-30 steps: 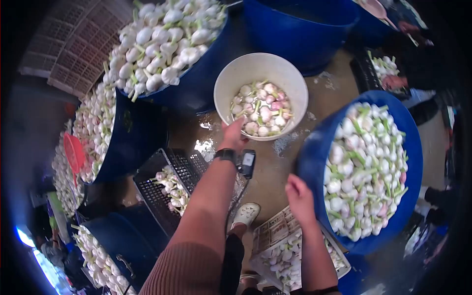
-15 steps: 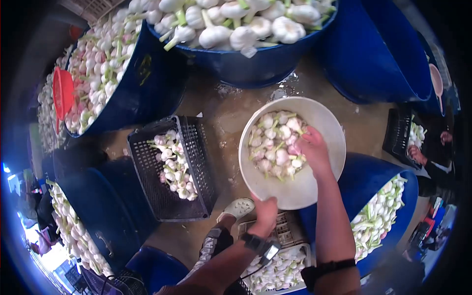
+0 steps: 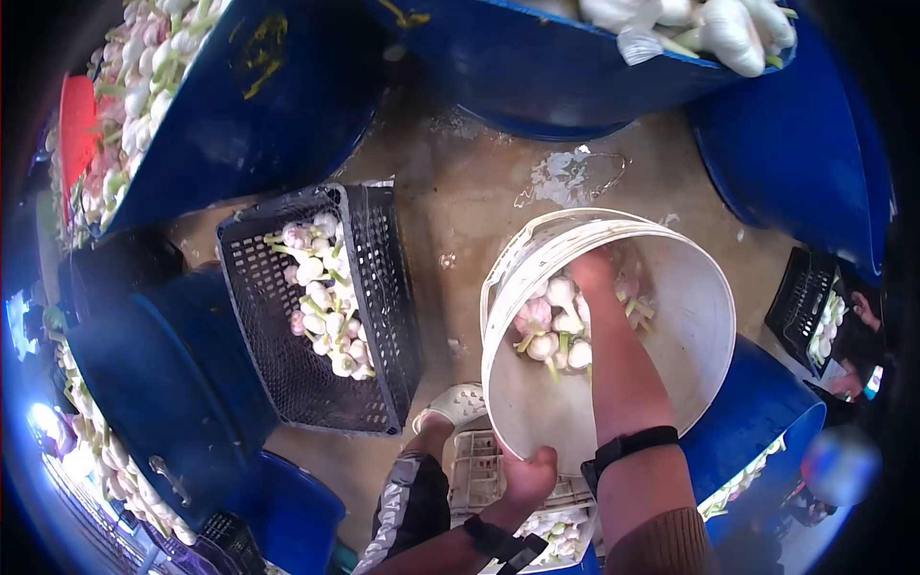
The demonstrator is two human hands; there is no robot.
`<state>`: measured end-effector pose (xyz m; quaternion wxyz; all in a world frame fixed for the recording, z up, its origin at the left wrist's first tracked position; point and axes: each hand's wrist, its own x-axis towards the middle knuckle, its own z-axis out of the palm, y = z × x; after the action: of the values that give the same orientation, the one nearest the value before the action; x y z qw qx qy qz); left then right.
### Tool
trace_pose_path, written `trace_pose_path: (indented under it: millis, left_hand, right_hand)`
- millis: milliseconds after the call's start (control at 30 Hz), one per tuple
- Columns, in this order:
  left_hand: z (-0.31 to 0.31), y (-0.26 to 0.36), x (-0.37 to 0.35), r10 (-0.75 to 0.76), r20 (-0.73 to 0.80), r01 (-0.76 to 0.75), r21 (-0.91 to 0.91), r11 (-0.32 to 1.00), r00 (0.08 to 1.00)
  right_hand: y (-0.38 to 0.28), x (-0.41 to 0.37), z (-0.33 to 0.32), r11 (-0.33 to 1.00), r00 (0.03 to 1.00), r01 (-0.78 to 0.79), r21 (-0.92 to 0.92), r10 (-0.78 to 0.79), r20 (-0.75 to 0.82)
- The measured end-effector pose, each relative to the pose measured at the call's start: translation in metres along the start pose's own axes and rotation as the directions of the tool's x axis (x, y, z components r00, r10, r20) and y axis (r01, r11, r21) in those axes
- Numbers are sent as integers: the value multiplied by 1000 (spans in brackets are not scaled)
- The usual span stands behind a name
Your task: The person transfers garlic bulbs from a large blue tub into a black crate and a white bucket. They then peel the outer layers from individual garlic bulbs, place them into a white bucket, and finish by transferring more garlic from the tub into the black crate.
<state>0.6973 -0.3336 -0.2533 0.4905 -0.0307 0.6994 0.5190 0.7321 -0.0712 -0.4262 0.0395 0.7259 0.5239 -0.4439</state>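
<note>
A white bucket (image 3: 704, 316) with garlic bulbs (image 3: 559, 326) inside is tilted in front of me. My left hand (image 3: 529, 477) is wrapped round the near rim of the bucket, thumb outside. My right hand (image 3: 596, 271) reaches deep inside among the bulbs; its fingers are hidden by the hand and the garlic. To the left of the bucket, a black mesh crate (image 3: 379, 316) holds more garlic bulbs (image 3: 326, 297) on its floor.
Blue barrels stand around: back left (image 3: 230, 105), back centre (image 3: 565, 77), back right (image 3: 786, 125) and left (image 3: 163, 374). A pale crate (image 3: 476, 470) lies below the bucket. A co-worker's hands (image 3: 865, 312) show at far right beside a small black crate (image 3: 800, 307).
The bucket has tipped and appears nearer and further right. My right hand has gone deeper into it. The view has shifted, with the back barrels appearing larger.
</note>
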Motion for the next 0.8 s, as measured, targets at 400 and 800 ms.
trace_pose_path:
  millis: [400, 800]
  left_hand:
    - [-1, 5, 2, -39, 35, 37, 61, 997, 999]
    - [-4, 1, 11, -6, 87, -7, 155, 988, 996]
  right_hand:
    - [-8, -23, 35, 933, 989, 145, -330, -136, 51]
    - [-6, -152, -90, -291, 886, -355, 889, -409, 219]
